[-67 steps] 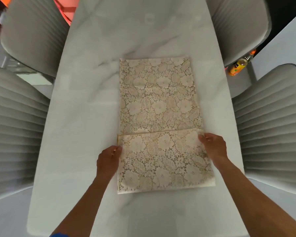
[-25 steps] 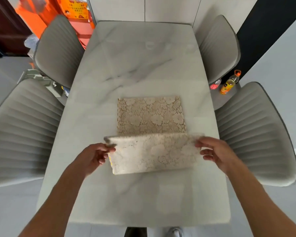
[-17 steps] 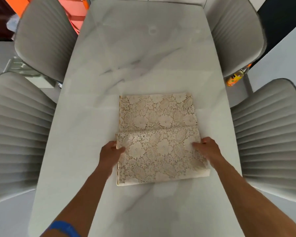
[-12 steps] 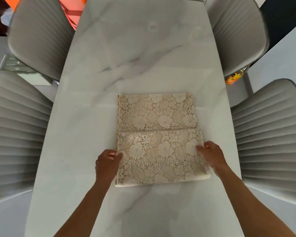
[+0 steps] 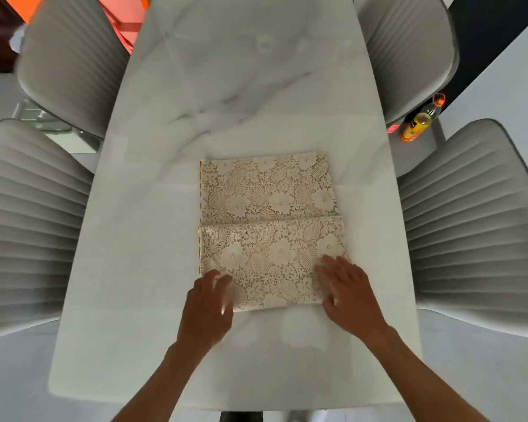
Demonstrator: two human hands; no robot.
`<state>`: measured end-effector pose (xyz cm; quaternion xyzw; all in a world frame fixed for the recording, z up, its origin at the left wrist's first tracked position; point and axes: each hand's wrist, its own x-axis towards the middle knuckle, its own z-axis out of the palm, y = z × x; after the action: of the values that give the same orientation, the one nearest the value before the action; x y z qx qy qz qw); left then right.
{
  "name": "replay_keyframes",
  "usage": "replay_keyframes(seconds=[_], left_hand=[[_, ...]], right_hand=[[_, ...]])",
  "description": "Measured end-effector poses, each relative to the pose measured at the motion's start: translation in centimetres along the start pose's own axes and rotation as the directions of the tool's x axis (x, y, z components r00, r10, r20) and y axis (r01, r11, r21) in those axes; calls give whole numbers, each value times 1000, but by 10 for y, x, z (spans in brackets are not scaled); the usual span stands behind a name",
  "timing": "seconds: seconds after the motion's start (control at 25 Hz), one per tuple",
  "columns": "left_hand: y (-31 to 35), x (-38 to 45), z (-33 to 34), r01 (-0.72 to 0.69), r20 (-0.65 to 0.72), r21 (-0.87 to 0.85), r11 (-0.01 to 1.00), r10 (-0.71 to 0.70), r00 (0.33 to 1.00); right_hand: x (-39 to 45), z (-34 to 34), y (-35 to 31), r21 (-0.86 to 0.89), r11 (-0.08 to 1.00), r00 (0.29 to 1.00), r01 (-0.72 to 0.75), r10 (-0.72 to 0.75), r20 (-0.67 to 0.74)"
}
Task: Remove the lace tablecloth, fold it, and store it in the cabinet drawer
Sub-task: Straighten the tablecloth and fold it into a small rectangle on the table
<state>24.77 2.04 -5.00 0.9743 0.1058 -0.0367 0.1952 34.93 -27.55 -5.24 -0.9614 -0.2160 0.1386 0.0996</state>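
Pressing the near fold flat: the lace tablecloth [image 5: 269, 229] lies folded on the marble table [image 5: 153, 208], near flap doubled over the far half, so both hands sit at the near corners to set the crease. Right hand [image 5: 346, 292] is spread flat on the near right corner, fingers straight. Left hand [image 5: 209, 300] is on the near left corner, motion-blurred; fingers look loosely extended, maybe catching the edge. Fold not finished; no cabinet or drawer in view. Chairs [image 5: 470, 217] flank the table.

Marble table [image 5: 171, 269] under folded lace tablecloth [image 5: 269, 208]
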Motion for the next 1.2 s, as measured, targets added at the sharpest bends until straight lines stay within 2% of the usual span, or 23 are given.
replay_keyframes(seconds=[0.04, 0.12, 0.24, 0.32, 0.44, 0.6, 0.68, 0.8, 0.88, 1.0, 1.12, 1.2], left_hand=[[4, -3, 3, -63, 55, 55, 997, 60, 997], [9, -11, 9, -59, 108, 162, 985, 41, 993], [14, -20, 12, -94, 94, 400, 912, 62, 994], [12, -18, 12, -147, 60, 460, 876, 135, 989], [11, -11, 4, -231, 68, 528, 817, 230, 971], [35, -16, -21, -133, 20, 412, 901, 137, 990], [45, -36, -37, -58, 56, 344, 937, 42, 998], [43, -42, -70, 96, 49, 184, 978, -107, 993], [32, -7, -94, 192, 21, 95, 977, -195, 981], [14, 76, -110, 232, 85, 106, 967, -241, 967], [-7, 157, -100, 265, 178, 49, 963, -269, 946], [-23, 187, -81, 193, 185, 132, 972, -215, 959]], right_hand=[[-8, 6, 3, -34, 999, 995, 42, -39, 92], [-9, 15, 12, -76, 997, 980, 32, -16, 197], [-3, 18, 7, -105, 994, 996, 22, -13, 88], [-6, 22, 0, -138, 990, 1000, 2, -1, 9], [-10, 26, -2, -277, 960, 996, 33, -54, -69], [-24, 5, -2, -337, 936, 974, 101, -162, -157], [-45, -13, -2, -247, 961, 979, 120, -156, -132], [-47, -58, -13, -81, 996, 989, 29, -41, -144], [-12, -91, -22, -35, 999, 985, -15, 8, -171], [62, -123, -33, -22, 999, 987, -48, 44, -155], [143, -121, -33, -15, 994, 989, -110, 108, -103], [180, -100, -26, 10, 971, 971, -238, 238, -32]])
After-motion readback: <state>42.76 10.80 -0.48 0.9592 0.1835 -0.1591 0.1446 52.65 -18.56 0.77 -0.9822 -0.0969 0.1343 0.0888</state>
